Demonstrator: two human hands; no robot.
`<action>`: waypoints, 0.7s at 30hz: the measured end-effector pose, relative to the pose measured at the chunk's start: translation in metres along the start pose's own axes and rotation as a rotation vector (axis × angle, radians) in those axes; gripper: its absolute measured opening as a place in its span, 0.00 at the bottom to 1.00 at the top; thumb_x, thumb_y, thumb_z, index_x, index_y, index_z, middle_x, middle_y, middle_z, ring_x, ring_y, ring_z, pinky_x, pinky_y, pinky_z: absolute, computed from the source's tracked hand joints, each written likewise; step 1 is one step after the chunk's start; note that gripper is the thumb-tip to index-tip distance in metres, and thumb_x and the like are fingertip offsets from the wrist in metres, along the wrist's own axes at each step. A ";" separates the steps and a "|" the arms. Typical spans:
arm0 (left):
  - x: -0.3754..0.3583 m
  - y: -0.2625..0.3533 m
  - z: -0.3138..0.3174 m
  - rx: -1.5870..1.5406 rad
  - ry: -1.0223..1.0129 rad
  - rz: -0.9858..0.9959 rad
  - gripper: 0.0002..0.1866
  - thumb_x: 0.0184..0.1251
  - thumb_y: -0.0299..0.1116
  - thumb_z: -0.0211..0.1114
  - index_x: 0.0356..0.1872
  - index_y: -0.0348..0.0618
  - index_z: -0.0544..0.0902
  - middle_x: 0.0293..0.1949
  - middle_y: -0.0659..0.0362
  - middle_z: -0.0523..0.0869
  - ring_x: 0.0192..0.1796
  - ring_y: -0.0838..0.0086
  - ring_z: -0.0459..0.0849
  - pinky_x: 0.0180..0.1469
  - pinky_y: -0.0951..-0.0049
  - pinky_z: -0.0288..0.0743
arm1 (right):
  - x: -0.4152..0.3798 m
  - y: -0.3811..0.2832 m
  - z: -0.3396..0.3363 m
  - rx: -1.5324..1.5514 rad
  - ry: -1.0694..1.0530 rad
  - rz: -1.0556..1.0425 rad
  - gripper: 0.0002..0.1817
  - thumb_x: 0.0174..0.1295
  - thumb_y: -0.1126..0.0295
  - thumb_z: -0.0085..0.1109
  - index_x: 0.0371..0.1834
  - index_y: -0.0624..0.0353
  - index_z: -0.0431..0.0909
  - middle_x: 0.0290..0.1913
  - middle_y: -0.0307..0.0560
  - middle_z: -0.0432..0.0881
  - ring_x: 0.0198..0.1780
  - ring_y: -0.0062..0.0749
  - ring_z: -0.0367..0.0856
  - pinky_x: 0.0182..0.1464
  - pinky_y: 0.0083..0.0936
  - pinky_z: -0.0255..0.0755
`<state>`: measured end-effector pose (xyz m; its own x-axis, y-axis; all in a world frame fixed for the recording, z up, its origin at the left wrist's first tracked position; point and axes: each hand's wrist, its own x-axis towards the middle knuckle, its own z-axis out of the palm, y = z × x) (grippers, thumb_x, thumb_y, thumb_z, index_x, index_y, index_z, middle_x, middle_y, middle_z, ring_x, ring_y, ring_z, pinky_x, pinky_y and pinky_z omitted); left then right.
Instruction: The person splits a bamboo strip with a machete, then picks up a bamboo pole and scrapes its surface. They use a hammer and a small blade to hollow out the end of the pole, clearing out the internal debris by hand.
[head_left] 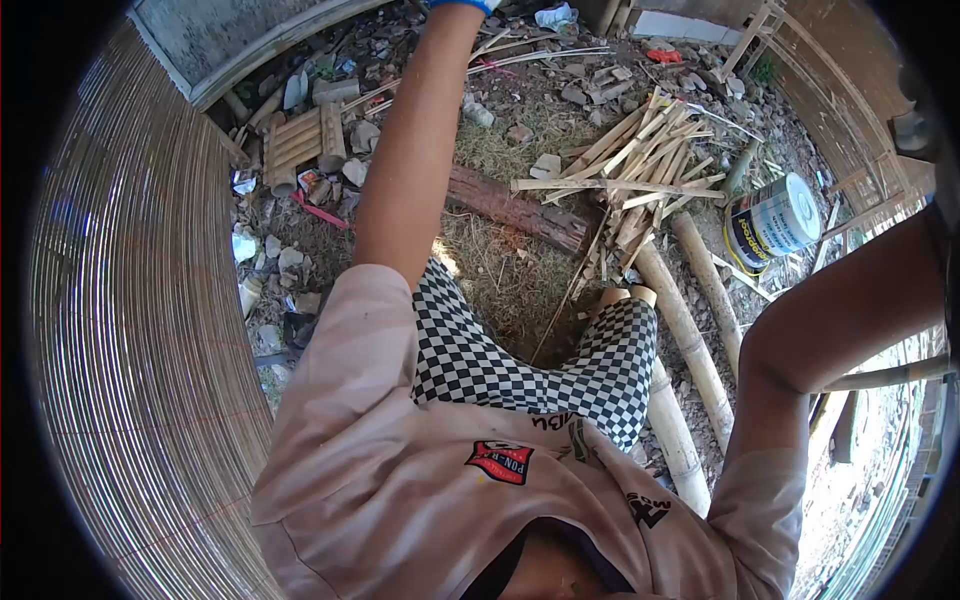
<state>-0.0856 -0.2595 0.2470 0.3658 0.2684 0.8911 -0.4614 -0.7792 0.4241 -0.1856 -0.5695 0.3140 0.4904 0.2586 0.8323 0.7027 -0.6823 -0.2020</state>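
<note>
My left arm stretches forward and up to the top edge. Only a sliver of my left hand (462, 4), in a blue and white glove or cuff, shows there. Its fingers and anything in them lie outside the view. My right arm bends at the elbow and runs up to the right edge, where the hand is out of view. Ahead of my legs, a reddish-brown log (515, 208) lies on the ground. At its right end is a heap of split bamboo sticks (640, 165). Neither hand is seen touching these.
Thick bamboo poles (680, 320) lie right of my legs. A paint bucket (775, 222) leans beyond them. A slatted bamboo screen (150, 330) stands at left, and a small bamboo frame (297, 148) sits near it. Stones and litter cover the ground. A bamboo rack (790, 65) stands at far right.
</note>
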 end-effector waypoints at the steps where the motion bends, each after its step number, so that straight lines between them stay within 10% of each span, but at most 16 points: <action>1: -0.074 -0.028 0.009 -0.066 -0.032 -0.130 0.26 0.62 0.50 0.80 0.48 0.35 0.90 0.37 0.45 0.94 0.42 0.57 0.93 0.46 0.58 0.84 | -0.005 0.011 0.036 -0.035 -0.096 0.000 0.19 0.67 0.67 0.63 0.58 0.63 0.78 0.38 0.63 0.89 0.42 0.59 0.91 0.44 0.48 0.83; 5: -0.456 -0.140 0.014 0.107 -0.286 -1.196 0.48 0.54 0.53 0.86 0.71 0.33 0.78 0.63 0.41 0.88 0.63 0.50 0.87 0.68 0.55 0.79 | -0.078 0.065 0.212 -0.103 -0.646 0.213 0.21 0.67 0.67 0.61 0.60 0.65 0.76 0.40 0.68 0.89 0.44 0.63 0.91 0.46 0.52 0.84; 8: -0.555 -0.153 0.007 -0.377 0.095 -1.269 0.56 0.47 0.51 0.90 0.75 0.32 0.72 0.71 0.39 0.82 0.73 0.50 0.80 0.76 0.58 0.73 | -0.094 0.072 0.189 -0.078 -0.686 0.306 0.21 0.67 0.66 0.60 0.60 0.66 0.75 0.40 0.70 0.89 0.45 0.66 0.90 0.47 0.53 0.83; 9: -0.522 -0.119 -0.002 0.316 -0.193 -1.176 0.59 0.47 0.51 0.90 0.78 0.31 0.69 0.74 0.38 0.78 0.77 0.49 0.77 0.78 0.58 0.72 | -0.117 0.086 0.192 -0.060 -0.677 0.303 0.21 0.66 0.65 0.61 0.59 0.65 0.76 0.40 0.69 0.89 0.46 0.66 0.89 0.46 0.53 0.82; 15: -0.362 -0.116 0.034 0.336 -0.293 -0.334 0.50 0.53 0.48 0.89 0.73 0.31 0.74 0.68 0.37 0.82 0.72 0.46 0.80 0.71 0.53 0.76 | -0.144 0.074 0.133 0.319 -0.455 0.421 0.17 0.62 0.66 0.64 0.52 0.63 0.81 0.36 0.63 0.87 0.42 0.63 0.89 0.46 0.46 0.80; 17: -0.336 -0.120 0.049 -0.104 -0.529 -0.478 0.37 0.60 0.44 0.85 0.67 0.36 0.82 0.59 0.41 0.89 0.62 0.50 0.88 0.64 0.56 0.80 | -0.141 0.059 0.090 0.300 -0.416 0.338 0.16 0.63 0.68 0.65 0.51 0.62 0.81 0.34 0.58 0.87 0.40 0.59 0.88 0.44 0.42 0.80; 21: -0.149 -0.060 0.053 -0.139 -0.367 -0.257 0.20 0.74 0.46 0.72 0.56 0.44 0.90 0.38 0.51 0.94 0.41 0.66 0.91 0.48 0.65 0.82 | -0.091 0.014 -0.002 0.150 -0.045 0.201 0.14 0.67 0.66 0.69 0.52 0.60 0.83 0.33 0.47 0.87 0.34 0.26 0.88 0.39 0.28 0.78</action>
<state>-0.0691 -0.2826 0.0802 0.7325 0.2059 0.6489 -0.4127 -0.6238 0.6637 -0.2212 -0.6042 0.2362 0.6481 0.1603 0.7445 0.6555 -0.6150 -0.4382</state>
